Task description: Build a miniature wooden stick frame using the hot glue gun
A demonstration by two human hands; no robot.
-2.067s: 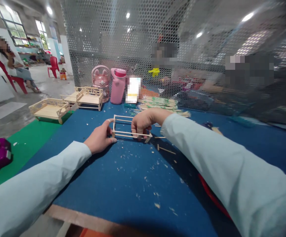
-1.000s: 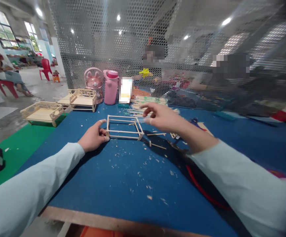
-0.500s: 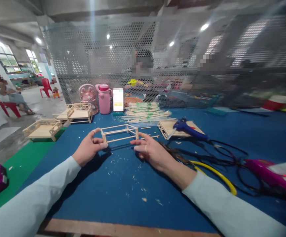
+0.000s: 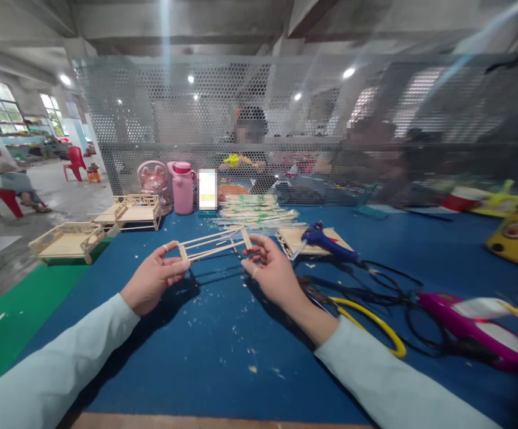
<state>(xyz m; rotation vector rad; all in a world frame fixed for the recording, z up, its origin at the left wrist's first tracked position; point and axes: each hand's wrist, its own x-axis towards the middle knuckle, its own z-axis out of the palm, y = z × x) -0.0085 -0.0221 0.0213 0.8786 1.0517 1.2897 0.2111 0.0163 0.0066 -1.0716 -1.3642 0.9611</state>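
Between my hands, a small frame of thin wooden sticks (image 4: 214, 245) is held tilted above the blue table, its right end higher. My left hand (image 4: 155, 277) pinches its left end between thumb and fingers. At the other end, my right hand (image 4: 270, 268) is closed on the upright sticks. Just beyond the frame lies a pile of wooden sticks (image 4: 256, 208) with green marks. Right of my right hand, a blue glue gun (image 4: 330, 239) rests on a flat wooden piece (image 4: 288, 238).
Several small wooden furniture models (image 4: 68, 241) stand at the left. A pink bottle (image 4: 183, 189) and a lit phone (image 4: 207, 189) are behind. At right lie black cables, yellow-handled pliers (image 4: 375, 322) and a magenta device (image 4: 473, 328). People sit beyond the perforated screen (image 4: 187, 101).
The stick frame has turned from nearly level to tilted, right end raised. My right fingers have curled further around that end. The whole view has shifted slightly.
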